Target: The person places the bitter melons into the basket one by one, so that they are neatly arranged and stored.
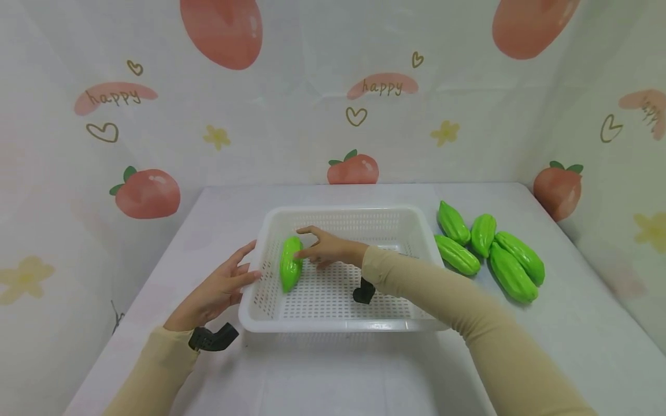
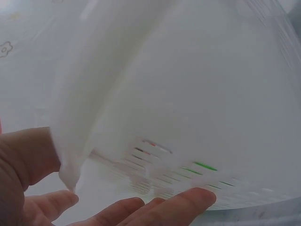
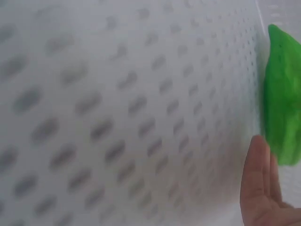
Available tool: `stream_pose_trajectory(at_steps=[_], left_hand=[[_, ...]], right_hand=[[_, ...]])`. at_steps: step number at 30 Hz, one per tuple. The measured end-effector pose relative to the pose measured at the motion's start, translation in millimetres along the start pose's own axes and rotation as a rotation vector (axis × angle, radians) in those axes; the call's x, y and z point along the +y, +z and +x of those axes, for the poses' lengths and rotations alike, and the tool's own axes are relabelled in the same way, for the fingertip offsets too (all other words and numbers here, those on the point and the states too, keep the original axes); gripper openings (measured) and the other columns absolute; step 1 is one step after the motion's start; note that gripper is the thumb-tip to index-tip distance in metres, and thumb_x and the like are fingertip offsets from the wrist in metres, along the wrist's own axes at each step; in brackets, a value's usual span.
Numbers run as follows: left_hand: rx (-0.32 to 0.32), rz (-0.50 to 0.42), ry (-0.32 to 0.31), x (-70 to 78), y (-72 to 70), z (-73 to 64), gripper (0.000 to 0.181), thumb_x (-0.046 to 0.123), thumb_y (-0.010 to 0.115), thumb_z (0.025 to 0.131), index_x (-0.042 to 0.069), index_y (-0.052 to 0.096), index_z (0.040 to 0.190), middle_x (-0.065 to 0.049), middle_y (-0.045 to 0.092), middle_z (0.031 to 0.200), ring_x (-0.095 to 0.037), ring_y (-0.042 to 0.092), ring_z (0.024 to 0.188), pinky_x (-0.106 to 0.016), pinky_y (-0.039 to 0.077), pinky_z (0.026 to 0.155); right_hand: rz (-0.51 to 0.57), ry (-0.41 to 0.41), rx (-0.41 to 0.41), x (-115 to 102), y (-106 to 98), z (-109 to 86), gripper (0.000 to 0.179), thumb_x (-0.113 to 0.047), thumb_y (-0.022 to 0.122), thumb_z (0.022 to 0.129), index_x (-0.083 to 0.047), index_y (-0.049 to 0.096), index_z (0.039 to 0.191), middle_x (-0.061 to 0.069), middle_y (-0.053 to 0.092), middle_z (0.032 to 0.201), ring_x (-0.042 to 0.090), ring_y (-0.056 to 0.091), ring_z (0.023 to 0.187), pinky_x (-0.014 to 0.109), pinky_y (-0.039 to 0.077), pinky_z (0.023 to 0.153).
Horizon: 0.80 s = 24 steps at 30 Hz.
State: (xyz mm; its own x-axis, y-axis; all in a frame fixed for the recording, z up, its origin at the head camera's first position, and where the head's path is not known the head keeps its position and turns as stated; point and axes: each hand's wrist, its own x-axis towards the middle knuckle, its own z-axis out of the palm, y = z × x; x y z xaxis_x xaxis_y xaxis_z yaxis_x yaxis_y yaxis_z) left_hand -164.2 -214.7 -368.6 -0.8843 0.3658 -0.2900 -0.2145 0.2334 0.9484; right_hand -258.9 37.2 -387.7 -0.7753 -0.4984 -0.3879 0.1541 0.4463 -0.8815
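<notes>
A white perforated plastic basket (image 1: 339, 326) stands on the table. Inside it, against the left wall, lies a bright green, ridged, pointed fruit or vegetable (image 1: 290, 271), shiny like a model. My right hand (image 1: 329, 247) reaches over the basket from the right, fingers spread beside the green piece. One fingertip overlaps it in the head view; the right wrist view shows straight fingers (image 3: 257, 181) just below it. My left hand (image 1: 218, 292) holds the basket's left rim, thumb over the edge and fingers against the outer wall (image 2: 202, 108).
Several more green ridged pieces (image 1: 512, 271) lie grouped on the table, to the right of the basket. A white cloth with printed peaches, hearts and flowers (image 1: 291, 144) hangs behind and at both sides. My right forearm (image 1: 447, 294) crosses the basket's right front corner.
</notes>
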Motion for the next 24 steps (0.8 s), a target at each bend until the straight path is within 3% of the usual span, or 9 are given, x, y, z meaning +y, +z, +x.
stream_pose_trajectory(at_steps=[4, 11, 24], left_hand=[[-0.001, -0.010, -0.001, -1.6, 0.3, 2.1, 0.083, 0.023, 0.062, 0.095, 0.033, 0.007, 0.156, -0.020, 0.039, 0.149, -0.031, 0.062, 0.111, -0.051, 0.053, 0.088], [-0.005, -0.005, 0.008, -1.6, 0.6, 3.6, 0.082, 0.022, 0.061, 0.096, 0.033, 0.007, 0.156, -0.021, 0.040, 0.147, -0.030, 0.063, 0.110, -0.050, 0.053, 0.087], [-0.010, 0.011, 0.012, 0.0, -0.5, 0.9, 0.082, 0.021, 0.061, 0.096, 0.031, 0.006, 0.156, -0.023, 0.041, 0.146, -0.030, 0.064, 0.108, -0.049, 0.054, 0.087]], right_hand=[[-0.004, -0.012, -0.050, -2, -12, -7.5, 0.065, -0.026, 0.069, 0.090, -0.025, 0.036, 0.147, 0.014, 0.061, 0.122, 0.025, 0.061, 0.101, 0.038, 0.055, 0.084], [-0.063, -0.031, -0.152, -1, -34, -28.2, 0.056, -0.022, 0.062, 0.094, -0.011, 0.041, 0.144, 0.017, 0.056, 0.135, 0.029, 0.061, 0.112, 0.037, 0.053, 0.089], [-0.064, -0.051, -0.055, -2, -66, -64.7, 0.044, -0.015, 0.056, 0.096, -0.005, 0.047, 0.138, 0.019, 0.057, 0.129, 0.037, 0.060, 0.112, 0.040, 0.054, 0.090]])
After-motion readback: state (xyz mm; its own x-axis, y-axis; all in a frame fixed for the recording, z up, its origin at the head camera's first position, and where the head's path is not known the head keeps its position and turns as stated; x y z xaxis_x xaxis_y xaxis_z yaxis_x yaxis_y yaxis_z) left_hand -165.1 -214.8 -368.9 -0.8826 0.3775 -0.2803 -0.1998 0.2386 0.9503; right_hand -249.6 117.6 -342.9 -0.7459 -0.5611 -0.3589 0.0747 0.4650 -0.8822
